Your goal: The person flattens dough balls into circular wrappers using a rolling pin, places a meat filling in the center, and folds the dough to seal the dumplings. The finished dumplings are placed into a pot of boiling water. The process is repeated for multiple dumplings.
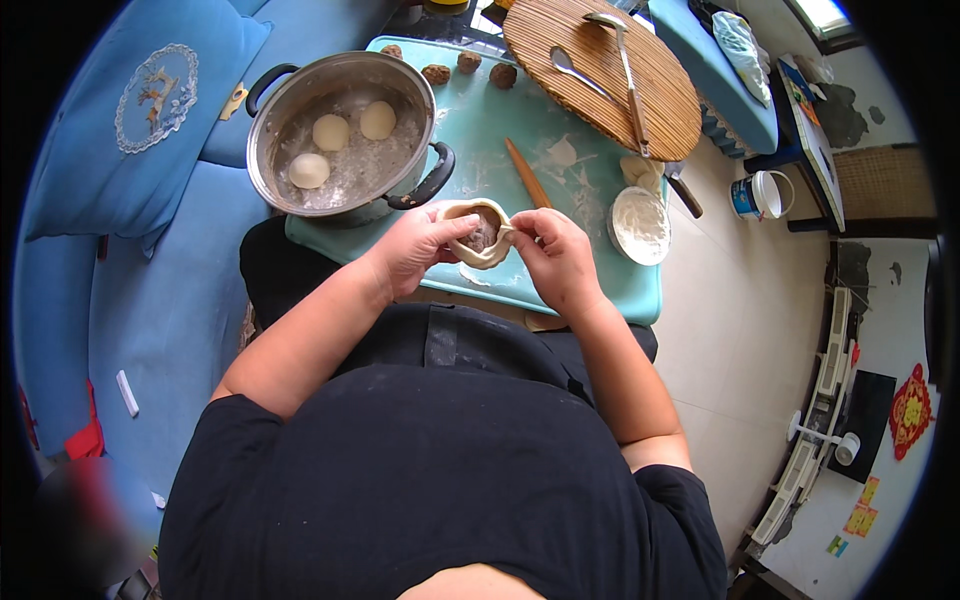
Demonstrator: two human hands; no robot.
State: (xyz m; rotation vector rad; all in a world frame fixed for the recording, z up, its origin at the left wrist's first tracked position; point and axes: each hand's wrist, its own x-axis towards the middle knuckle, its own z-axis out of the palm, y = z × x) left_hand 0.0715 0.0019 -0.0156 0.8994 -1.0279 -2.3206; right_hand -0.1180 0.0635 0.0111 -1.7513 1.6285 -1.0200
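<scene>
A cupped round of pale dough (484, 262) sits over the front part of the mat, with a dark ball of filling (486, 228) inside it. My left hand (412, 248) is closed around its left side, the thumb lying over the filling. With thumb and forefinger, my right hand (556, 258) pinches the right rim of the dough. Left of my hands stands a metal pot (412, 100) with dark handles, holding three pale dough rounds (331, 132). Beyond my right hand lies a tapered wooden rolling pin (524, 172).
Several filling balls (468, 62) rest along the far edge of the turquoise mat (480, 120). A bowl of flour (640, 226) stands right, near a dough lump (643, 172) and a knife (686, 192). A round woven lid (560, 30) carries a ladle (630, 80) and a spoon (580, 72).
</scene>
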